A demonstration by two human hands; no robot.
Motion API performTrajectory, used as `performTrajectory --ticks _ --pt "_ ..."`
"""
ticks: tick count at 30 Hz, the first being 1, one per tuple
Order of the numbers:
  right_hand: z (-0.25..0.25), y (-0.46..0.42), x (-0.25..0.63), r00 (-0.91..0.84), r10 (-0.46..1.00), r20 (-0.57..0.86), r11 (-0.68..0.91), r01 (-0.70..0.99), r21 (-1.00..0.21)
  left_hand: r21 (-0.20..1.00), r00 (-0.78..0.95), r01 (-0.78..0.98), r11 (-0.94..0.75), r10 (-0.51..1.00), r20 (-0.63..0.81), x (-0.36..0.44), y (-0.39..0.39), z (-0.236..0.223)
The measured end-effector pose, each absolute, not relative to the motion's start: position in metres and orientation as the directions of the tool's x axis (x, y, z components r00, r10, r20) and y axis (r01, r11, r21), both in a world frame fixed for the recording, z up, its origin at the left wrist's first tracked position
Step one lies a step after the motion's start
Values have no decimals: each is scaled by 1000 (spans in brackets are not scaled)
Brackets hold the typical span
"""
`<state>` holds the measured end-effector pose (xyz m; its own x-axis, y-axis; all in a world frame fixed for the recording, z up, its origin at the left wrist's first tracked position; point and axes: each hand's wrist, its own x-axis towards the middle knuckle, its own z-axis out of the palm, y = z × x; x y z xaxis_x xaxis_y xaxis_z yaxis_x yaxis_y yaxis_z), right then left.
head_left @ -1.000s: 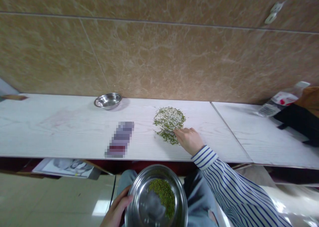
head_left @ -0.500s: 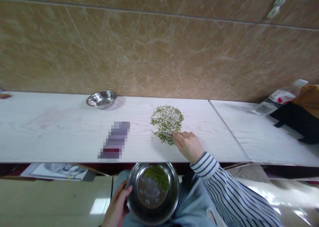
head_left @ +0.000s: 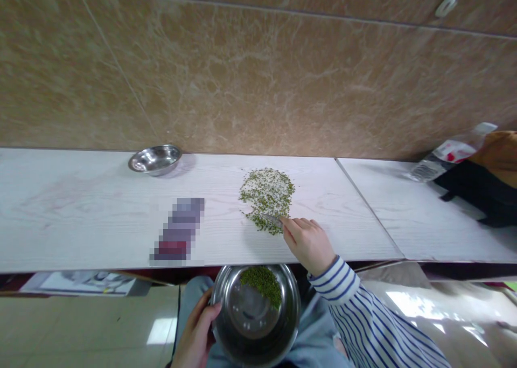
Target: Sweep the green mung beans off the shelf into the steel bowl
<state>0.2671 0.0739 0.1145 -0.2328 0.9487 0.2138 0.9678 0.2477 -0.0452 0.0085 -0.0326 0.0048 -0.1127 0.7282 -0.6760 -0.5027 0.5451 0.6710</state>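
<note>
And there you were, your right hand (head_left: 309,244) pinching a slim metal utensil (head_left: 273,218) between thumb and fingers, its handle swallowed by your grip so that its full shape could not be made out. Its tip lay at the near edge of the loose green beans (head_left: 270,195), spread on the white table (head_left: 100,212) and mixed with pale grains too small to tell apart.

Down below, your left hand (head_left: 202,322) gripped the steel bowl (head_left: 250,322) by its left side, thumb at the rim, the other fingers mostly hidden behind the wall. More green beans (head_left: 262,285) hugged the bowl's far side, and its far rim met the table's front edge in view; whether they touched, you could not tell.

Over to the left, a small metal dish (head_left: 155,160) sat near the wall (head_left: 242,82), and a pixelated patch (head_left: 177,230) masked whatever lay in front of it. Far right, a dark bag (head_left: 480,185), cut off by the frame, partly covered a clear bottle (head_left: 444,155).
</note>
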Motion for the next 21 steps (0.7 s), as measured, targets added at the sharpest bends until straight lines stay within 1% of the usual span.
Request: performTrajectory --ticks 2,8,14,19,21 --pt "114 72 267 -237 945 227 254 966 -49 675 -111 -501 542 734 -671 9 -33 6" --pt "108 72 281 -150 949 276 169 984 -50 687 -128 -452 569 720 -682 11 -32 10" --pt "103 62 270 -199 941 274 227 971 -76 707 -140 -436 557 734 -665 18 -30 13" --pt "100 59 263 -217 916 337 270 956 -116 712 -165 -389 585 716 -678 21 -32 13" --pt "100 63 263 -211 912 351 268 956 -122 706 -181 -396 587 704 -687 21 -32 14"
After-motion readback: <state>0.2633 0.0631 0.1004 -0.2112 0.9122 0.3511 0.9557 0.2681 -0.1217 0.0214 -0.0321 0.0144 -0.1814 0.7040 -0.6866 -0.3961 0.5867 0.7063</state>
